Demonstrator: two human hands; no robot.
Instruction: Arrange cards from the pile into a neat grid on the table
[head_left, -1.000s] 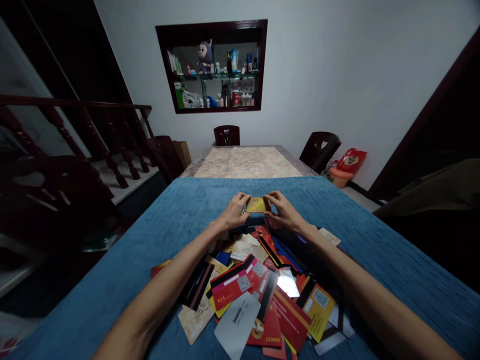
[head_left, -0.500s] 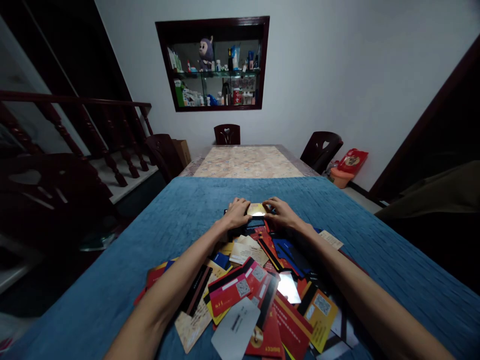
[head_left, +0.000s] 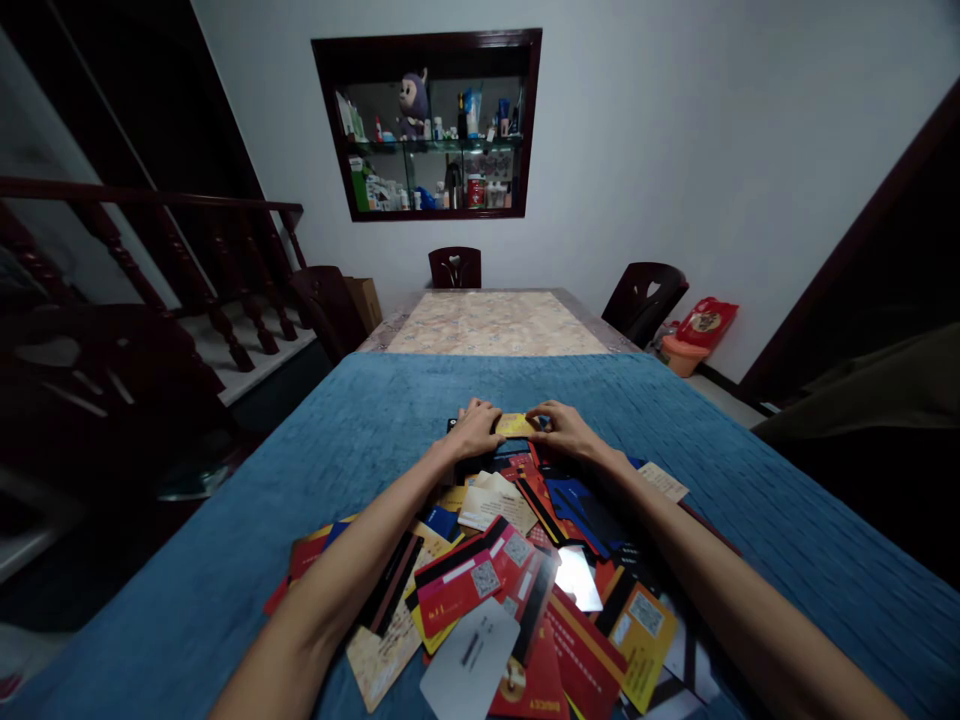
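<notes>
The left hand (head_left: 477,429) and right hand (head_left: 564,430) hold the yellow card (head_left: 514,426) by its ends, beyond the loose cards (head_left: 471,638). Positioning seems the present step; contact below is unclear, so next calls for even grip.

The left forearm (head_left: 330,590) and the right forearm (head_left: 712,565) were bare, slender and smooth in outline, each fuller toward the elbow and tapered to a narrow wrist. The left hand (head_left: 472,431) and the right hand (head_left: 566,430) were bare too, with slim fingers (head_left: 490,411). Dim light shaded both forearms softly. Nails were too small to make out. The bottom of the view cut off both arms.
</notes>
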